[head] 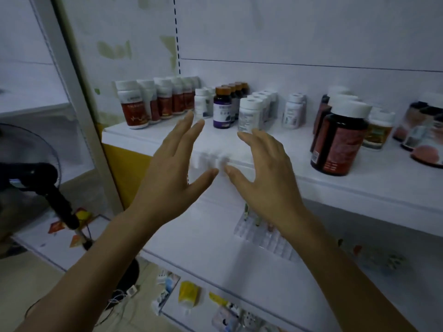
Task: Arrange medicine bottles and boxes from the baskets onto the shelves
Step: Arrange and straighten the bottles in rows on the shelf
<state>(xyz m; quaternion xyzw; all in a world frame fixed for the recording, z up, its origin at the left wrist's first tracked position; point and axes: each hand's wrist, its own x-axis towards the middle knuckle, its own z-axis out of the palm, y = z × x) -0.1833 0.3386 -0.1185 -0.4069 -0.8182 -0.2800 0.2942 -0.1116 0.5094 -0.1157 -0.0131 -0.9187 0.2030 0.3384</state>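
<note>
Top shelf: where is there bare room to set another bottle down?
Bare: the front strip of the shelf between the red-label bottles and the large dark bottle. Crowded: rows along the back wall and the right end.

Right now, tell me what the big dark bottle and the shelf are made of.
Big dark bottle: likely tinted plastic or glass, glossy, with highlights on its shoulder; white plastic-looking cap. Shelf: smooth matte white, probably painted metal or laminate; cannot tell which.

dim light: a black standing fan (31, 171) on a tan floor (24, 279); right of the fan a yellow panel (127, 173), above it a white back wall (287, 27) with a slotted upright (177, 37).
</note>
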